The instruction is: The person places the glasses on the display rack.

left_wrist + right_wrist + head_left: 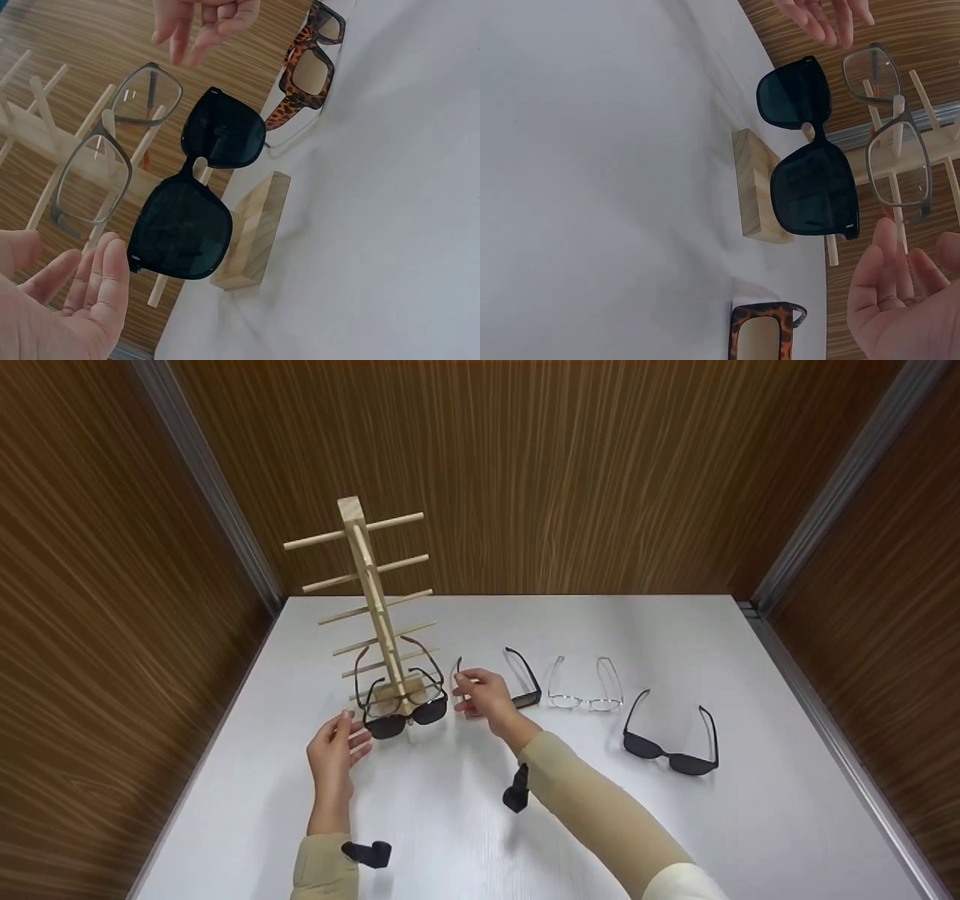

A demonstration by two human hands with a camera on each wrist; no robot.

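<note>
Black sunglasses [184,177] and grey-framed glasses [102,130] are hung on one rack [373,585], left; probably best levelled by light, even touches from both sides. Left hand [331,750], right hand [487,697]: fingers relaxed, nothing gripped. Two pairs are racked; three are laid right: tortoiseshell pair [307,46], thin-framed pair [585,703], dark pair [666,754].

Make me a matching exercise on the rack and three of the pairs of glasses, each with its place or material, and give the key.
Column one
1. Rack
2. Grey-framed glasses
3. Pale-framed glasses
4. Tortoiseshell glasses

Column two
A. On the table, between two other pairs
B. On the table, nearest the rack
C. Pale wood, with pegs
D. On the rack

Pairs: 1-C, 2-D, 3-A, 4-B
</note>
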